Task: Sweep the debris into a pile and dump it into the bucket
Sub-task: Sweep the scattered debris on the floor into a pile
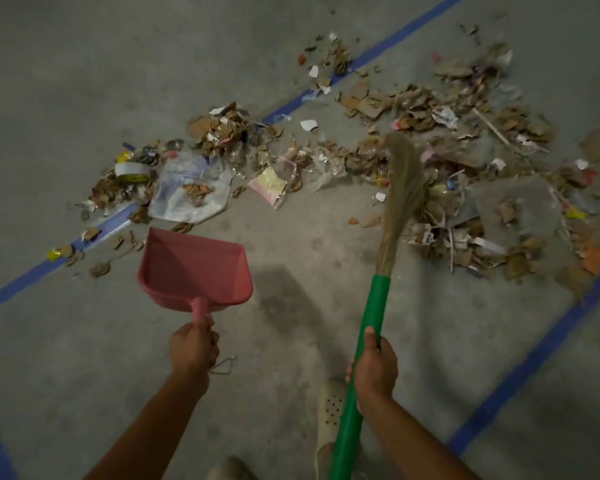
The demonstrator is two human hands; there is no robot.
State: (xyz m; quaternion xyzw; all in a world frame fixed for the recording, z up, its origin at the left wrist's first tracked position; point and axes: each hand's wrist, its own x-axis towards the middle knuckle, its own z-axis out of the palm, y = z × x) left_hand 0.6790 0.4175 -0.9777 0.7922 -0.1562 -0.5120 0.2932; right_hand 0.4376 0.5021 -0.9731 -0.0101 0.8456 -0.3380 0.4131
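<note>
Debris (368,157) of cardboard scraps, torn paper and plastic bags lies in a long band across the concrete floor, thickest at the right. My left hand (194,348) grips the handle of a pink dustpan (194,268), whose empty mouth faces the litter just short of a clear plastic bag (187,188). My right hand (374,368) grips the green handle of a straw broom (400,188). The broom's bristles rest in the litter right of centre. No bucket is in view.
Blue tape lines (534,358) cross the grey floor at the right, and another runs diagonally under the debris. A roll of tape (132,170) lies at the left end of the litter. My shoe (331,407) stands behind the broom handle.
</note>
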